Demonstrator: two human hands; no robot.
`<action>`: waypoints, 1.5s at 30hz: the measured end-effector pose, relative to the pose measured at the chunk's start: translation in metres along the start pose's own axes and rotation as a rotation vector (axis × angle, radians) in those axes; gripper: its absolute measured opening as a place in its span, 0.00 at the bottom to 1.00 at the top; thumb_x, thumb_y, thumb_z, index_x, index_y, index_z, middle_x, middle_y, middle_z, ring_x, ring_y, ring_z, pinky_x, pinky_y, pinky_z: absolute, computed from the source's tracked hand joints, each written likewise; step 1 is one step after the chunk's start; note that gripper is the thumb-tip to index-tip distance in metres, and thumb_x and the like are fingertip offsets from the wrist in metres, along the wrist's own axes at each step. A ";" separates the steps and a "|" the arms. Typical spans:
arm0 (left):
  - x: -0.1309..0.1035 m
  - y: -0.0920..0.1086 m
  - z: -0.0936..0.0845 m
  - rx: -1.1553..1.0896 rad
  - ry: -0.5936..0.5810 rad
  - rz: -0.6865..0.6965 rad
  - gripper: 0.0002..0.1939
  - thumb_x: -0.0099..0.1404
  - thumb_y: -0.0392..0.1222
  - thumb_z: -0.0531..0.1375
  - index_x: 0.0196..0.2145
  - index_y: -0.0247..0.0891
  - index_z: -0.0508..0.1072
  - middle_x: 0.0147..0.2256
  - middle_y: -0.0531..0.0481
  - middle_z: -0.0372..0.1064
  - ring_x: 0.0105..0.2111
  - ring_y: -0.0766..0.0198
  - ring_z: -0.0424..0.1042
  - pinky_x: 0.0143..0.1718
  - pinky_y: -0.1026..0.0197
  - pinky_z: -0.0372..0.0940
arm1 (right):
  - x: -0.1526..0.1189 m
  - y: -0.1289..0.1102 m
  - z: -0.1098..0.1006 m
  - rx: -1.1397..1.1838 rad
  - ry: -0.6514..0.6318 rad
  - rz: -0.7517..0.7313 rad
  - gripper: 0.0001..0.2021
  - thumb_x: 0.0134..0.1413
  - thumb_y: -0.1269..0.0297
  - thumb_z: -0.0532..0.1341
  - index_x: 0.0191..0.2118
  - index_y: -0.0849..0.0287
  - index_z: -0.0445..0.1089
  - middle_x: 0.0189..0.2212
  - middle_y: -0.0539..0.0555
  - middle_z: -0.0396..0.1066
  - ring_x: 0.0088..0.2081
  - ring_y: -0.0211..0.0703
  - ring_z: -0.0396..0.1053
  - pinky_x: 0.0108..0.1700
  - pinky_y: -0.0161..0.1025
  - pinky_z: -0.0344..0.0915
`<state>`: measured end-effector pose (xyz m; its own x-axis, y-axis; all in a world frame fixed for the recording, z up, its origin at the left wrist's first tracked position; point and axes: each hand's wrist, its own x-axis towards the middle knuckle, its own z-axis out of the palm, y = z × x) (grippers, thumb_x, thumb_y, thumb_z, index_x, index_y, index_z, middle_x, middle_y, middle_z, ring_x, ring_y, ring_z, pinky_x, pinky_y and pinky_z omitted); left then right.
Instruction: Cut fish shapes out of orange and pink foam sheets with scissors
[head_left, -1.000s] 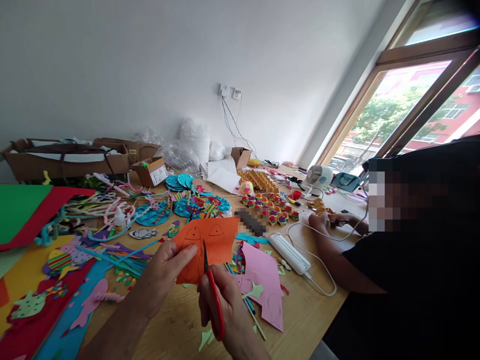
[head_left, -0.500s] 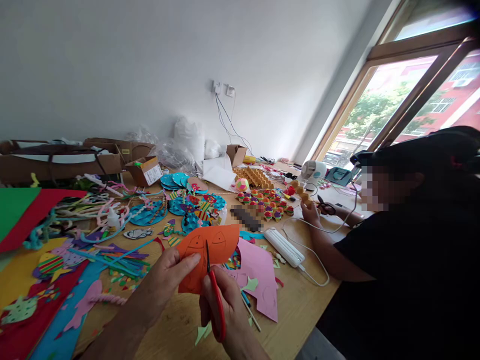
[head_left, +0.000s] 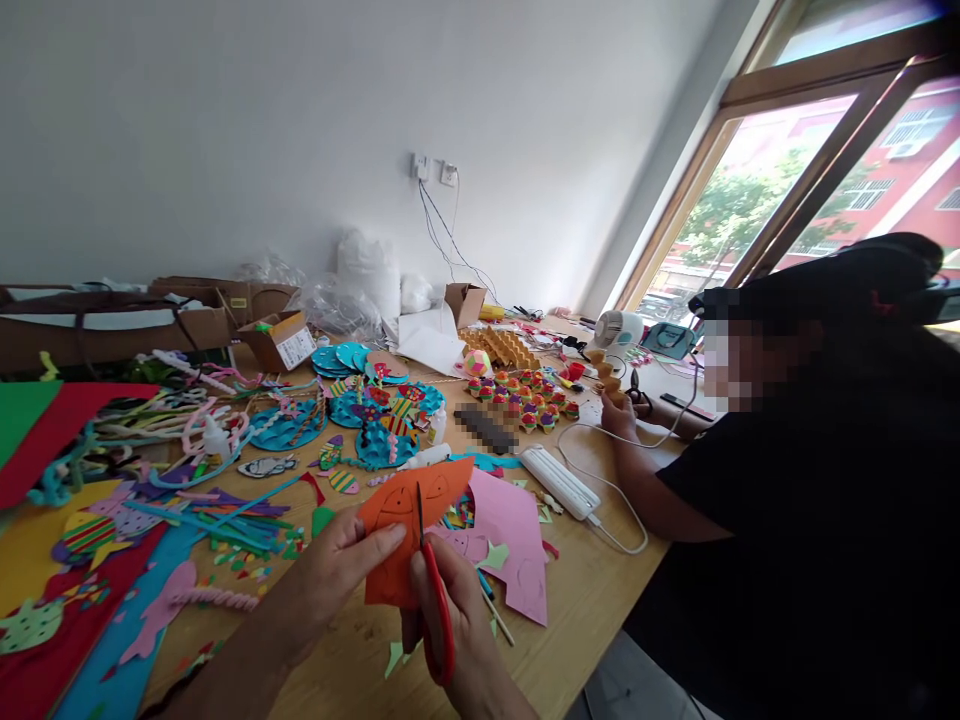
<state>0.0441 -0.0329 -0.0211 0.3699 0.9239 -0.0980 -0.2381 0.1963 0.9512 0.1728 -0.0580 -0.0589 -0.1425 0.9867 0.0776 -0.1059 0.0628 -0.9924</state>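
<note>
An orange sheet of craft paper (head_left: 394, 505) with drawn fish outlines is pinched in my left hand (head_left: 341, 560), thumb on top. My right hand (head_left: 457, 610) grips red-handled scissors (head_left: 448, 630), fingers wrapped around the loops. The dark blades lie across the orange sheet between two of the drawn shapes, pointing away from me. Beneath and to the right, a pink sheet (head_left: 514, 530) with pencilled outlines lies on the table, with a pale green star-shaped scrap (head_left: 493, 556) on it.
Blue decorated discs (head_left: 285, 425), pipe cleaners (head_left: 142, 420) and paper fish (head_left: 90, 535) spread across the left and middle. A white power strip (head_left: 561, 480) with its cable lies right of the pink sheet. At the right, a person in black (head_left: 795, 480) holds egg-carton pieces and scissors.
The orange sheet has tilted, its right side folding up around the blades. My hands hardly moved. The view shifted slightly, and the co-worker's head leaned a little.
</note>
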 end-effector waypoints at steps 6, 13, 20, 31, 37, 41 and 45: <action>0.003 -0.002 0.001 -0.005 -0.043 -0.030 0.12 0.56 0.48 0.66 0.34 0.37 0.80 0.27 0.52 0.78 0.30 0.59 0.74 0.37 0.60 0.69 | 0.000 0.007 -0.004 -0.025 0.011 0.009 0.30 0.49 0.31 0.52 0.20 0.56 0.53 0.09 0.43 0.53 0.12 0.29 0.48 0.14 0.28 0.47; 0.008 -0.012 -0.006 -0.038 -0.058 -0.082 0.12 0.52 0.48 0.69 0.29 0.37 0.78 0.26 0.52 0.78 0.31 0.60 0.75 0.32 0.64 0.69 | -0.002 0.024 -0.009 -0.009 0.056 0.039 0.29 0.50 0.32 0.53 0.23 0.57 0.56 0.12 0.43 0.54 0.13 0.30 0.52 0.15 0.27 0.49; 0.011 -0.022 -0.017 -0.013 -0.105 -0.161 0.21 0.59 0.44 0.65 0.49 0.35 0.74 0.33 0.46 0.80 0.32 0.56 0.77 0.36 0.57 0.70 | -0.001 0.016 -0.013 -0.032 0.014 0.068 0.30 0.47 0.30 0.53 0.23 0.57 0.55 0.14 0.43 0.54 0.15 0.30 0.55 0.16 0.27 0.53; 0.015 -0.025 -0.019 -0.010 -0.105 -0.167 0.23 0.55 0.43 0.67 0.49 0.35 0.74 0.43 0.42 0.79 0.48 0.47 0.73 0.44 0.53 0.68 | -0.001 0.024 -0.014 -0.023 0.027 0.079 0.30 0.48 0.30 0.53 0.21 0.56 0.55 0.10 0.42 0.54 0.13 0.30 0.51 0.15 0.28 0.48; 0.015 -0.026 -0.020 0.040 -0.156 -0.170 0.17 0.56 0.46 0.66 0.42 0.37 0.77 0.37 0.47 0.79 0.40 0.54 0.75 0.42 0.57 0.67 | -0.003 0.026 -0.014 0.004 0.045 0.063 0.28 0.51 0.33 0.53 0.22 0.56 0.57 0.12 0.45 0.57 0.15 0.33 0.55 0.18 0.30 0.52; 0.017 -0.027 -0.020 0.072 -0.213 -0.171 0.17 0.56 0.48 0.66 0.41 0.38 0.77 0.33 0.49 0.78 0.37 0.56 0.73 0.41 0.58 0.65 | -0.006 0.027 -0.015 -0.006 0.025 0.069 0.28 0.53 0.35 0.52 0.21 0.56 0.57 0.13 0.45 0.56 0.16 0.33 0.53 0.18 0.30 0.52; 0.017 -0.026 -0.020 0.107 -0.242 -0.188 0.17 0.54 0.51 0.67 0.38 0.38 0.77 0.31 0.51 0.76 0.36 0.58 0.71 0.40 0.60 0.63 | -0.010 0.039 -0.016 0.015 0.044 0.111 0.28 0.52 0.33 0.52 0.25 0.57 0.59 0.13 0.43 0.54 0.15 0.33 0.52 0.16 0.29 0.50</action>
<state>0.0382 -0.0158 -0.0533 0.6046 0.7671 -0.2145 -0.0546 0.3085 0.9497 0.1859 -0.0625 -0.1000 -0.1108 0.9931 -0.0376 -0.1062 -0.0495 -0.9931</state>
